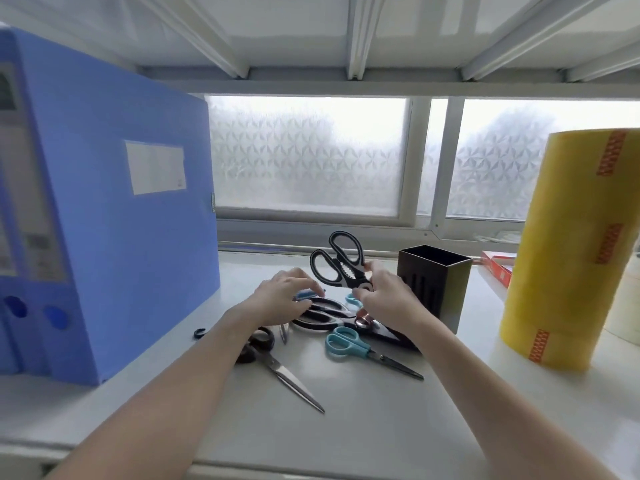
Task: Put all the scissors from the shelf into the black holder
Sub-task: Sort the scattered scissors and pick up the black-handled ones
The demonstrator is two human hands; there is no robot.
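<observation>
Just left of the black holder (434, 285), the right hand (384, 299) pinches a pair of black-handled kitchen scissors (341, 263) near the pivot, lifting them above the shelf (346, 427) with the finger loops pointing up and away. The holder stands upright on the shelf, open at the top, and nothing shows inside it from this angle. Further left of the holder, the left hand (284, 297) lies with fingers spread and curled down over a heap of scissors, touching a large black-handled pair (322, 315) that lies flat; whether it grips anything I cannot tell. Nearer than the holder, a teal-handled pair (367, 351) lies on the shelf with blades pointing right. Left of that, a dark-handled pair (280, 368) lies partly under the left forearm, blades pointing toward the camera. Another teal loop (351, 299) peeks out beneath the right hand. Far left of the holder stands a blue file box (121, 220); right of it stands a tall stack of yellow tape rolls (568, 254).
</observation>
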